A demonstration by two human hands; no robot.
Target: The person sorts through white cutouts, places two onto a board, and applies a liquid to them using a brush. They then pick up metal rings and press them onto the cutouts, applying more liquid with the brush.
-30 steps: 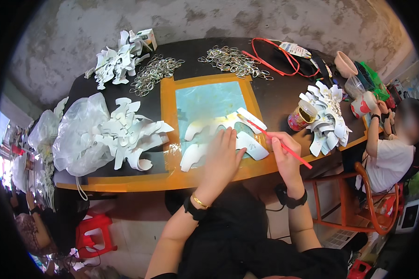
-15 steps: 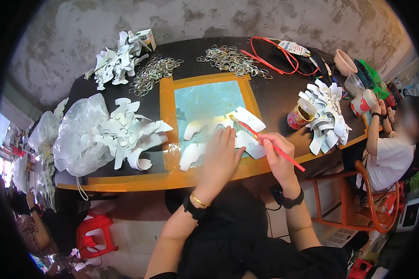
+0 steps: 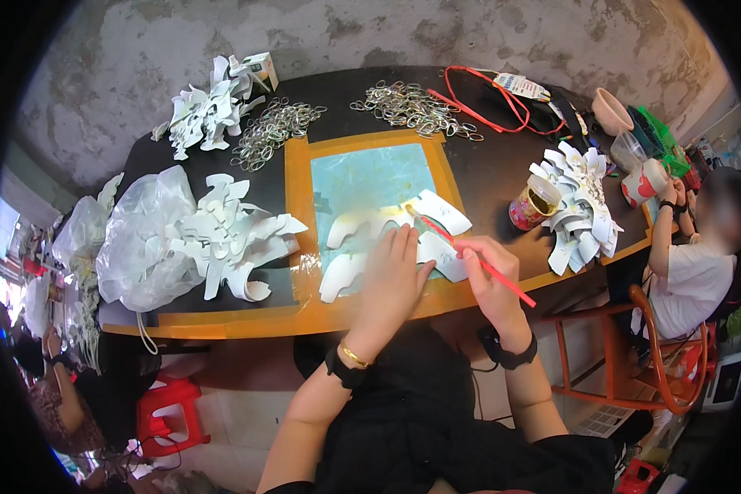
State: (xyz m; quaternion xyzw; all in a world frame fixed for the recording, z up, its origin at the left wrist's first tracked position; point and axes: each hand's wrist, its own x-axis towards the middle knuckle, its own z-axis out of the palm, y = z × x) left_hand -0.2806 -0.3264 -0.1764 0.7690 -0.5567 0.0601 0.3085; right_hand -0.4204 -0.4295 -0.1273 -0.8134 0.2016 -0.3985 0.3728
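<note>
My left hand (image 3: 393, 274) lies with its fingers stretched out over the white curved pieces, pressing on the lower piece (image 3: 342, 274). My right hand (image 3: 491, 276) is closed round a slim red paintbrush (image 3: 513, 286). The brush tip touches the upper white curved piece (image 3: 443, 212), where yellowish colour shows. Both pieces lie on a light blue sheet (image 3: 369, 170) framed by brown tape. My left hand hides part of the lower piece. Blur covers the upper piece's left part.
White pieces are heaped left (image 3: 222, 235), back left (image 3: 210, 111) and right (image 3: 583, 210). An open jar (image 3: 528, 207) stands by the right heap. Metal rings (image 3: 412, 105) lie at the back. A plastic bag (image 3: 144, 247) sits left; another person (image 3: 692, 272) sits right.
The brush has shifted very slightly, its handle end a little to the left. My left hand stays in place. The whole view has moved a touch.
</note>
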